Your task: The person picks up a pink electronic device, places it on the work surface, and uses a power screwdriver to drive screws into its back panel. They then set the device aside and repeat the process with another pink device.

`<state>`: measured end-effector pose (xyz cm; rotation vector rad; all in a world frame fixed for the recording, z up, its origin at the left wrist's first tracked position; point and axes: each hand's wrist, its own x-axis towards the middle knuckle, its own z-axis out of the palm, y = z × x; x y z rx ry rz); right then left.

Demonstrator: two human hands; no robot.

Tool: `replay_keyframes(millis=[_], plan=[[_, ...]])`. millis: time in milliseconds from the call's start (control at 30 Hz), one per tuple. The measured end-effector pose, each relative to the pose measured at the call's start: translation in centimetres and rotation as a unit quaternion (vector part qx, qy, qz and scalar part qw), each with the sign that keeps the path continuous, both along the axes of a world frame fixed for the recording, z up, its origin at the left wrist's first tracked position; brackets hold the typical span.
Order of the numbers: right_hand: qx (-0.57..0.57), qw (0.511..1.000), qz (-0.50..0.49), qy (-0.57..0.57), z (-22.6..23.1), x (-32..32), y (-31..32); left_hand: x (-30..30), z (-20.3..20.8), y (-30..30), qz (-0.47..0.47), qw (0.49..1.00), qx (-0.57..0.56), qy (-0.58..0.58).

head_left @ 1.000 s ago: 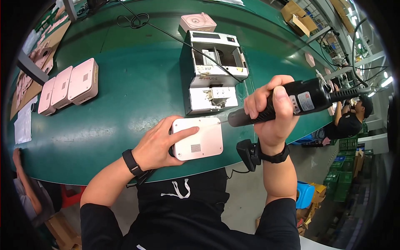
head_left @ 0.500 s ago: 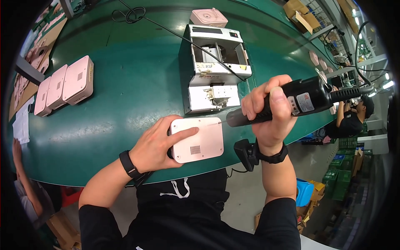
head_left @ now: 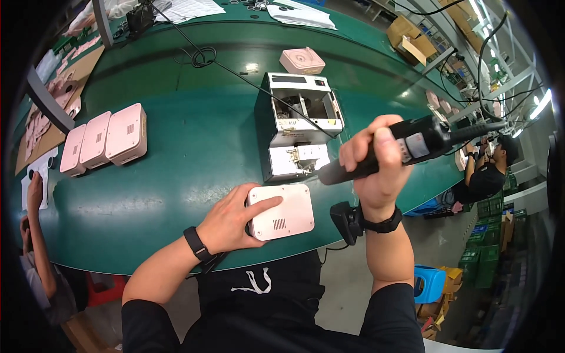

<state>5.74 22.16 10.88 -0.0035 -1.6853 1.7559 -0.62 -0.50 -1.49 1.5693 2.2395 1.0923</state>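
The box (head_left: 292, 207) lies near the tabletop's (head_left: 194, 162) front edge, the left hand (head_left: 226, 219) clamped on its left end. The right hand (head_left: 376, 154) is wrapped around the driver (head_left: 421, 145), its end by the feeder (head_left: 299, 136): probably screw pickup. Next calls for aligning it over a corner hole.

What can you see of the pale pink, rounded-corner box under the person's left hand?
The pale pink box looks like smooth, matte plastic, rectangular with rounded corners. Its upward face has small round recesses near the corners and a slotted grille toward the edge nearest the person. It appears to rest on the green tabletop, slightly turned, in front of the silver-and-black metal machine. The left hand grips its left end, index finger laid across the top. Its underside is hidden.
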Motion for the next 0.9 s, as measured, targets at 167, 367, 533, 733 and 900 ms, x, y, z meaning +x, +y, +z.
replay_keyframes(millis=[167, 367, 533, 733, 900], plan=[[0.022, 0.998, -0.013, 0.051, 1.1, -2.0, 0.6, -0.1, -0.4, 0.1, -0.005, 1.0, 0.01, 0.007], [0.032, 0.999, 0.012, -0.008, 0.3, -2.5, 0.1, -0.2, -0.5, 0.0, -0.006, 1.0, 0.01, 0.006], [-0.027, 0.998, 0.064, 0.002, 0.2, -1.5, -1.8, -0.3, -0.5, -0.1, -0.004, 1.0, 0.006, 0.004], [-0.021, 0.998, 0.063, -0.02, -1.3, -2.2, -2.9, -0.5, -0.6, 0.1, -0.006, 1.0, 0.009, -0.003], [-0.005, 0.997, 0.075, -0.018, -2.2, -2.4, -3.0, -0.3, -0.5, 0.0, -0.004, 1.0, 0.009, -0.004]])
